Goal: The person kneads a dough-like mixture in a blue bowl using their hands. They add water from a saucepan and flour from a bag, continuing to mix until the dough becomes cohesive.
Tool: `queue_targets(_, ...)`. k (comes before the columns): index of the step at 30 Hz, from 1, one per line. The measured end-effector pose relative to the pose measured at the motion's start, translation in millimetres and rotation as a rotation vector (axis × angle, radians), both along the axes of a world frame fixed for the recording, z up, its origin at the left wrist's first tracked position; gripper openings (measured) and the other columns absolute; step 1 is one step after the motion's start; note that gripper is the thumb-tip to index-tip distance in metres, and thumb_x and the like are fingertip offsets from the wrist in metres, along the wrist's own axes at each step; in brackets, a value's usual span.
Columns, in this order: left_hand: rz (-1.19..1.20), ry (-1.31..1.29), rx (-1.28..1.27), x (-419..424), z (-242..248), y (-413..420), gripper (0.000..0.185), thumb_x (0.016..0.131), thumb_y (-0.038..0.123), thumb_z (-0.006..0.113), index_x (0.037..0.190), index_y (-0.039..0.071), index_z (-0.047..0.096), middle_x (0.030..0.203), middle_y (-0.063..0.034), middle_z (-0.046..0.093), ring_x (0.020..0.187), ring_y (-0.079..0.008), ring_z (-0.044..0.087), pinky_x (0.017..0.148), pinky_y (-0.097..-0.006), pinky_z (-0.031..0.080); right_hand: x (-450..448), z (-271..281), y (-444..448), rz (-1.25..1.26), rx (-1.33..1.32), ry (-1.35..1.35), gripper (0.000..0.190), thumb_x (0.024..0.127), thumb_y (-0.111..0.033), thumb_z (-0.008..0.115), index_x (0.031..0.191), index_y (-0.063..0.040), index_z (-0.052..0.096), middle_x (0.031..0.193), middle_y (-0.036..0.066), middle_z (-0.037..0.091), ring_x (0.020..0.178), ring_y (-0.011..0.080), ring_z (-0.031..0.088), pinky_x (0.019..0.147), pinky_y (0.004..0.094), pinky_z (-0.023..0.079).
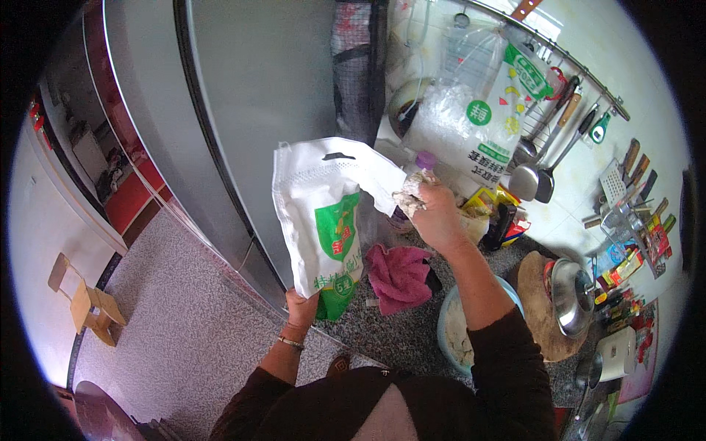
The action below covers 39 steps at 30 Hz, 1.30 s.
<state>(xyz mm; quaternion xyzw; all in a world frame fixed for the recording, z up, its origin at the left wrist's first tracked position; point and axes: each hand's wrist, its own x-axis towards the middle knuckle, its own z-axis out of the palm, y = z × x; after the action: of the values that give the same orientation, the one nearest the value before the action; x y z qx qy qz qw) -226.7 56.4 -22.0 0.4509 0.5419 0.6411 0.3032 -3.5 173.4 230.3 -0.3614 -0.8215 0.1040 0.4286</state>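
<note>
My left hand (303, 308) grips the lower left edge of a white woven bag (300, 220) with a green printed panel and a cut-out handle slot. Its upper right corner reaches my right hand (436, 215), whose fingers are coated with pale dough or wet flour and closed on that corner. Below my right forearm, a light blue basin (443, 331) with pale dough or flour (456, 333) in it stands on the speckled counter, partly hidden by my sleeve. A crumpled pink cloth (400, 278) lies between the bag and the basin.
A grey refrigerator (265, 99) rises behind the bag. A large clear plastic bag (458, 116) hangs at the wall beside spatulas and ladles (524, 182). A round wooden board (529, 308) and a metal lid (573, 297) are right of the basin. A small wooden chair (91, 303) stands far left.
</note>
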Motion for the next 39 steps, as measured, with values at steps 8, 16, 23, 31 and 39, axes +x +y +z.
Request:
queue_targets(8, 0.086, -0.386, 0.001, 0.9, -25.8, 45.9, 0.023, 0.078, 0.004, 0.071, 0.100, 0.000, 0.066, 0.096, -0.0005, 0.066, 0.086, -0.0091, 0.058, 0.076, -0.0246, 0.046, -35.7, -26.4, 30.8, -0.116, -0.010, -0.035, 0.014, 0.074, -0.010, 0.067, 0.083, 0.000, 0.064, 0.083, 0.020, 0.062, 0.080, 0.0385, 0.059, 0.073, 0.0444, 0.046)
queue_targets(16, 0.009, -0.363, -0.165, -15.7, -38.3, 37.5, 0.029, 0.082, 0.013, 0.070, 0.107, 0.001, 0.062, 0.098, 0.0007, 0.063, 0.086, -0.0108, 0.056, 0.079, -0.0260, 0.045, -24.8, -77.1, 57.9, -0.031, -0.081, 0.039, 0.017, 0.077, -0.009, 0.066, 0.093, -0.001, 0.066, 0.085, 0.012, 0.065, 0.077, 0.0236, 0.062, 0.071, 0.0327, 0.048)
queue_targets(23, 0.066, -0.240, -0.113, -19.7, -34.6, 7.0, 0.056, 0.078, -0.001, 0.068, 0.127, -0.001, 0.041, 0.116, -0.0066, 0.054, 0.103, -0.0150, 0.053, 0.086, -0.0271, 0.044, 24.0, -71.8, 19.9, 0.006, -0.589, 0.334, 0.020, 0.080, -0.011, 0.065, 0.098, -0.003, 0.067, 0.090, 0.011, 0.066, 0.084, 0.0209, 0.063, 0.076, 0.0314, 0.048)
queue_targets(31, 0.213, 0.384, -0.103, 29.2, -8.6, -73.2, 0.042, 0.082, -0.001, 0.061, 0.122, 0.003, 0.050, 0.097, -0.0072, 0.047, 0.082, -0.0142, 0.048, 0.075, -0.0282, 0.044, 218.9, -98.5, -87.7, -0.181, -0.473, -0.008, 0.021, 0.077, 0.001, 0.064, 0.098, 0.000, 0.064, 0.092, 0.008, 0.064, 0.090, 0.0202, 0.060, 0.080, 0.0300, 0.047)
queue_targets(39, -0.716, 0.416, -0.153, 202.9, 49.0, -13.4, 0.045, 0.086, 0.011, 0.061, 0.127, 0.003, 0.046, 0.107, -0.0119, 0.050, 0.091, -0.0176, 0.050, 0.079, -0.0297, 0.044, 275.2, -177.5, -197.4, -0.497, -0.792, -0.604, 0.043, 0.064, -0.004, 0.066, 0.106, -0.001, 0.056, 0.122, 0.025, 0.047, 0.117, 0.0413, 0.043, 0.097, 0.0445, 0.039)
